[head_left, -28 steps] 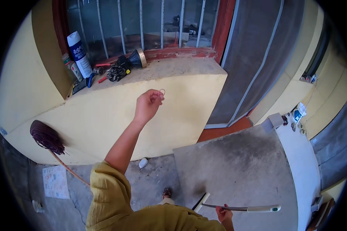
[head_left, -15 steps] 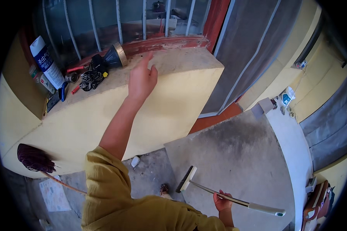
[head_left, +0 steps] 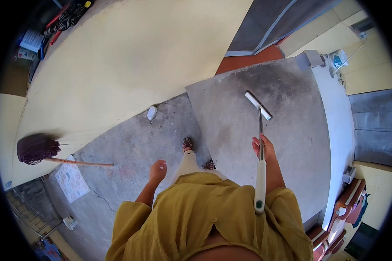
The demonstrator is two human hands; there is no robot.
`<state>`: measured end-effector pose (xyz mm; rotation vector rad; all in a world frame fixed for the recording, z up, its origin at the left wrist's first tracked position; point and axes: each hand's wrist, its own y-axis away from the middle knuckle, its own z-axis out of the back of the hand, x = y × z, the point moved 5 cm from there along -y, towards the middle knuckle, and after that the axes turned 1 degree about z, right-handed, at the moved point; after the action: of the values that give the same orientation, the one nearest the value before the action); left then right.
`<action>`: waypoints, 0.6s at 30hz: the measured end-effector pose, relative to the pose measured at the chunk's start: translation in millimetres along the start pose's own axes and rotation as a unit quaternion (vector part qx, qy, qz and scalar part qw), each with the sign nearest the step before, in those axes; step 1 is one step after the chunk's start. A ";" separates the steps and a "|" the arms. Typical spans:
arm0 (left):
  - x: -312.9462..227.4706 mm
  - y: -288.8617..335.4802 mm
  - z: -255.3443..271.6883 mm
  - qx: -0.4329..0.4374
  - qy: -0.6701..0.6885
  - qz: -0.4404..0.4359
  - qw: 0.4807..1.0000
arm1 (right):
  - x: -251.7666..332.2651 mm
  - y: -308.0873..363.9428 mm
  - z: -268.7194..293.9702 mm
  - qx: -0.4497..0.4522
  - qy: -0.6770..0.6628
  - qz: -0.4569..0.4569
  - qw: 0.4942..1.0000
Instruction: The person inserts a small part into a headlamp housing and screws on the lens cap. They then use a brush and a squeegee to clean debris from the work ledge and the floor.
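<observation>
My right hand (head_left: 268, 150) is wrapped round the metal pole of a floor brush (head_left: 261, 124), just above its white plastic grip. The brush has a long white head with dark bristles, out ahead of my hand over the concrete floor. The grip's end, with a green spot, points back toward my body. My left hand (head_left: 157, 171) hangs low beside my waist, fingers loosely curled in; nothing shows in it. On the floor ahead of that hand, by the foot of the wall, lies a small white object (head_left: 152, 113) whose kind I cannot make out.
A dark purple mop (head_left: 38, 148) with a wooden handle leans at the left wall. Near it lies a printed sheet (head_left: 72, 180). Above the yellow wall (head_left: 130, 48) sits a cluttered ledge. At far right stand a white bucket (head_left: 338, 60) and reddish-brown furniture (head_left: 348, 195).
My left hand has come down from the window ledge to beside my waist, its fingers now curled. My right hand has swung the brush so its head points forward. The view has tilted downward.
</observation>
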<state>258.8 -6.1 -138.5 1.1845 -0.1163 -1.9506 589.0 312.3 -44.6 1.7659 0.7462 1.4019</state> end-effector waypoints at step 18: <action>64.4 141.2 -60.6 -0.070 0.311 0.309 0.896 | -110.0 64.9 88.8 0.083 0.193 -0.096 0.973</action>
<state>376.9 -122.9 -151.1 1.4047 -0.0076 -0.9597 649.4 169.9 -60.2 1.5058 1.2390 1.6044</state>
